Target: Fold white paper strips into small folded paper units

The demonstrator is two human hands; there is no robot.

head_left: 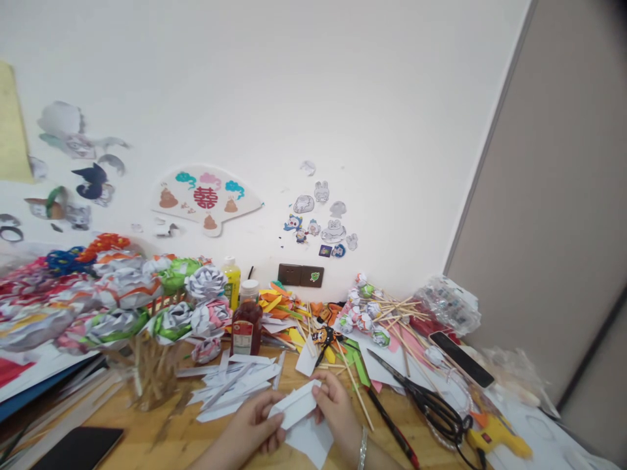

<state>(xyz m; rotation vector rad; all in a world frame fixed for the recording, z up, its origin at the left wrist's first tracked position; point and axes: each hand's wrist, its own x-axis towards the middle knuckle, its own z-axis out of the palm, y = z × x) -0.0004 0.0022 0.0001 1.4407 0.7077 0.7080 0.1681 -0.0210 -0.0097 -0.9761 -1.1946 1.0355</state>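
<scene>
A folded strip of white paper (298,406) is held between my two hands above the wooden table. My left hand (259,421) pinches its left end, thumb on top and fingers underneath. At the upper right end, my right hand (336,405) grips the paper between thumb and fingers. Below the strip lies another white paper sheet (313,444). Beyond my left hand is a loose pile of cut white paper pieces (235,385). A wooden stick (356,388) lies just past my right hand.
Black scissors (426,401), a dark pen (394,427) and a yellow glue gun (499,438) lie on the right, near a phone (461,359). Paper flowers (127,287) stand in a clear container (149,385) at left. A red-brown bottle (246,326) stands behind the paper pile.
</scene>
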